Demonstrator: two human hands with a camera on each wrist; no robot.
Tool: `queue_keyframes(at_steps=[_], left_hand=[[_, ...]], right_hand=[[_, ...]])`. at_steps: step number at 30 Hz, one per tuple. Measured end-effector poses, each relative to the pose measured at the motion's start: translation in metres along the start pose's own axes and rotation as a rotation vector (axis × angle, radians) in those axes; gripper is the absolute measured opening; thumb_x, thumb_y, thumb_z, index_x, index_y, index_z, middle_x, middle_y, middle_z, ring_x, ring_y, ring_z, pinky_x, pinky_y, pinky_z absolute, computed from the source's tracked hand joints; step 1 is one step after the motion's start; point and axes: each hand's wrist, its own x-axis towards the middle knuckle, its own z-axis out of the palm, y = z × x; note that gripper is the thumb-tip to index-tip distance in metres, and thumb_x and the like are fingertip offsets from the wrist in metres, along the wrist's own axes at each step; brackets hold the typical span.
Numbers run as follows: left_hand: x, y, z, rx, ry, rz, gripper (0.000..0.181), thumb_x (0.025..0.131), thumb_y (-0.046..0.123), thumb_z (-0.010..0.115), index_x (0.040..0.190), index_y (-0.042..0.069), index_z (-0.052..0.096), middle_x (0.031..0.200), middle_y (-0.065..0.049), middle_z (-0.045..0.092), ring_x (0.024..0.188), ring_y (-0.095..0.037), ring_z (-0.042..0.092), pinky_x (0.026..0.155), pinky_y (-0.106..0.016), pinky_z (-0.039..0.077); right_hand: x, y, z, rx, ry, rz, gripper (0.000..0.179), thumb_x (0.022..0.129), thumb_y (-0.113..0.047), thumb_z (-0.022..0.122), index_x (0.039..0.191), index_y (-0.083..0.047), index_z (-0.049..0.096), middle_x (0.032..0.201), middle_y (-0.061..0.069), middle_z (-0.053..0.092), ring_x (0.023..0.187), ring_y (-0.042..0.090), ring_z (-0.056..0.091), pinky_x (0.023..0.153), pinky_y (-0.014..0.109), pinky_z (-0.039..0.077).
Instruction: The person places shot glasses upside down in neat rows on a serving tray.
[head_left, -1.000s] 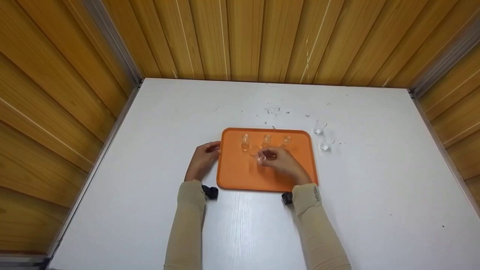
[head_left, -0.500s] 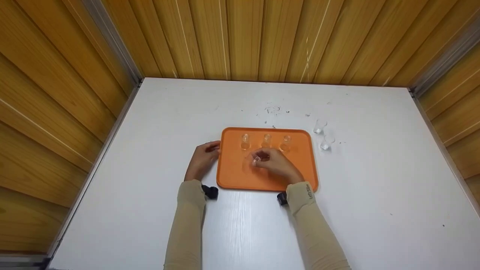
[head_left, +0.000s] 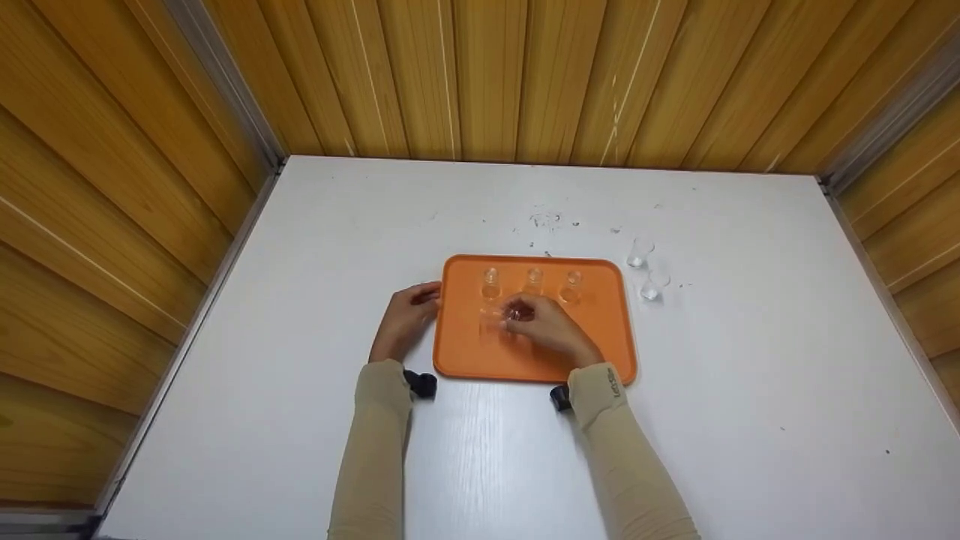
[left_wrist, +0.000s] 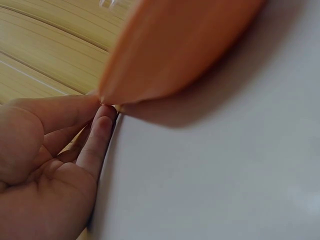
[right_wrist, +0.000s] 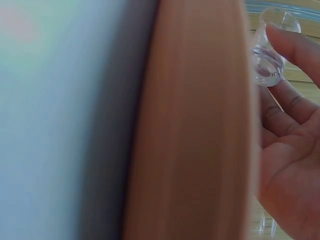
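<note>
An orange tray point(head_left: 465, 355) lies on the white table. At its left edge, my left hand point(head_left: 407, 319) pinches the rim between thumb and finger, as the left wrist view shows. My right hand point(head_left: 556, 328) is over the middle of the tray and holds a small clear shot glass point(right_wrist: 268, 75) between thumb and fingers. In the head view this glass is faint against the orange. Behind the hand, along the tray's far side, stand three more clear shot glasses: a left one point(head_left: 490, 285), a middle one point(head_left: 533, 282) and a right one point(head_left: 571, 288).
Two further clear glasses, a rear one point(head_left: 639, 255) and a nearer one point(head_left: 652, 288), stand on the table point(head_left: 750, 337) right of the tray. Dark specks mark the tabletop behind the tray. Wooden panel walls point(head_left: 487, 82) enclose the back and both sides.
My right hand has moved a little left over the tray with the shot glass, uncovering the right glass of the far row. The left hand stays at the tray's edge.
</note>
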Motion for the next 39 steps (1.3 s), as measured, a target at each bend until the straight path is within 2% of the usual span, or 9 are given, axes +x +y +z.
queue_keyframes(at_steps=[5,14,24,28,35,39], left_hand=[[0.0007,0.0002,-0.0003,0.056,0.009,0.018,0.035,0.091,0.009,0.061,0.126,0.009,0.063,0.121,-0.007,0.065,0.115,-0.019,0.059,0.101,-0.033,0.045],[0.001,0.0006,0.0,0.053,0.005,0.005,0.037,0.091,0.008,0.062,0.127,0.008,0.062,0.123,-0.009,0.065,0.115,-0.021,0.058,0.101,-0.035,0.046],[0.0021,0.0004,-0.0004,0.056,0.013,-0.017,0.035,0.09,0.012,0.063,0.125,0.011,0.064,0.119,-0.004,0.066,0.114,-0.018,0.059,0.102,-0.034,0.045],[0.0026,-0.0005,-0.0012,0.044,0.007,0.001,0.036,0.09,0.011,0.064,0.126,0.009,0.063,0.121,-0.006,0.066,0.114,-0.019,0.059,0.102,-0.034,0.045],[0.0014,-0.0006,0.0002,-0.004,0.007,-0.023,0.036,0.088,0.006,0.06,0.124,0.01,0.064,0.117,-0.005,0.066,0.111,-0.017,0.058,0.099,-0.032,0.045],[0.0017,-0.001,0.0002,-0.002,0.01,-0.011,0.037,0.088,0.006,0.059,0.125,0.009,0.064,0.117,-0.006,0.066,0.111,-0.017,0.059,0.1,-0.032,0.045]], right_hand=[[0.0002,-0.0008,0.0006,0.011,0.012,-0.004,0.033,0.088,-0.02,0.069,0.117,-0.006,0.063,0.106,0.007,0.063,0.094,0.02,0.056,0.084,0.03,0.048],[0.0005,-0.0029,0.0023,0.017,0.028,0.002,0.034,0.088,-0.018,0.069,0.118,-0.005,0.063,0.108,0.007,0.064,0.098,0.021,0.057,0.09,0.034,0.049],[0.0027,-0.0042,0.0029,0.004,0.073,0.0,0.033,0.087,-0.015,0.069,0.119,-0.007,0.063,0.11,0.006,0.063,0.1,0.021,0.056,0.092,0.035,0.049],[0.0028,-0.0048,0.0029,-0.009,0.088,-0.022,0.033,0.087,-0.013,0.069,0.118,-0.005,0.063,0.108,0.008,0.063,0.099,0.022,0.057,0.09,0.035,0.05],[0.0021,-0.0072,0.0034,-0.016,0.111,-0.075,0.035,0.087,-0.015,0.07,0.118,-0.002,0.063,0.105,0.011,0.062,0.099,0.023,0.059,0.091,0.038,0.05],[0.0025,-0.0086,0.0039,-0.013,0.117,-0.068,0.034,0.087,-0.016,0.069,0.119,-0.004,0.062,0.105,0.009,0.061,0.1,0.023,0.058,0.092,0.038,0.05]])
